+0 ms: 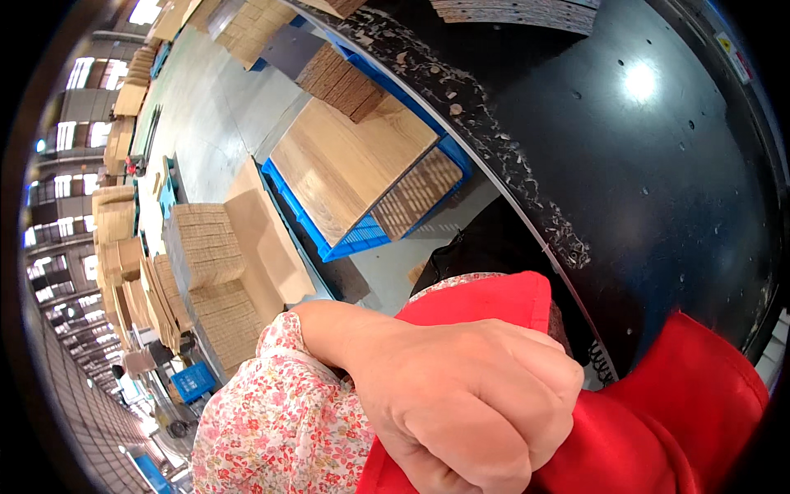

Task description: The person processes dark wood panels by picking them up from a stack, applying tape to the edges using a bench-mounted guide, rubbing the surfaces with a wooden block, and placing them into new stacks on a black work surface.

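My left hand (477, 395) is closed in a fist in front of my body, low in the middle of the view. Its forearm comes in from the lower left in a floral sleeve (280, 403). Curled fingers face away and down, so whatever they may hold is hidden. Red cloth (658, 428), like an apron front, lies behind and around the fist and spreads toward the right. My right hand does not show.
A black worktable (625, 181) fills the right, with shavings (469, 107) along its near edge. Wood-look boards (354, 156) lie on a blue plastic pallet (309, 206). Farther left stand stacked boards (218, 247) beside cardboard. More boards (527, 15) rest on the table's far side.
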`<state>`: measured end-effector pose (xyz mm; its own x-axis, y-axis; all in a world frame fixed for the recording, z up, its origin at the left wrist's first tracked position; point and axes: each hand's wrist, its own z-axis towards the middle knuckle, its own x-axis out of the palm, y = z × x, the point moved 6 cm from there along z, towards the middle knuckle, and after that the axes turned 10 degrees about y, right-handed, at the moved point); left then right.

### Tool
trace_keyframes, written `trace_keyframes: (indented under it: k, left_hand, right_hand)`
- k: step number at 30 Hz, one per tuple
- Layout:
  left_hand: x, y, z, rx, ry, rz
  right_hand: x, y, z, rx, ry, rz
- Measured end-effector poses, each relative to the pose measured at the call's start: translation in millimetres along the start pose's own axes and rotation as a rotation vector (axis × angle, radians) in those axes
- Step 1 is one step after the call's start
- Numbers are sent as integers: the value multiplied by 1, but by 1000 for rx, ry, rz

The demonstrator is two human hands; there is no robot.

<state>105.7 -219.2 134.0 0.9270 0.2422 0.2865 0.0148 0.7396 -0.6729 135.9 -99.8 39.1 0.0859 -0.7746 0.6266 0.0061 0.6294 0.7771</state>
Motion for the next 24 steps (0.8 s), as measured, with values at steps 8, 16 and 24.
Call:
trace_keyframes:
  k: [8,16,24]
  left_hand:
    - [-5,0,5,-40,-46,3]
    - [0,19,3,332,-79,73]
    - [4,45,5,191,6,23]
  right_hand:
    - [1,0,0,0,17,1]
    - [1,8,-6,-31,2,16]
    - [-1,23,-24,-82,-23,23]
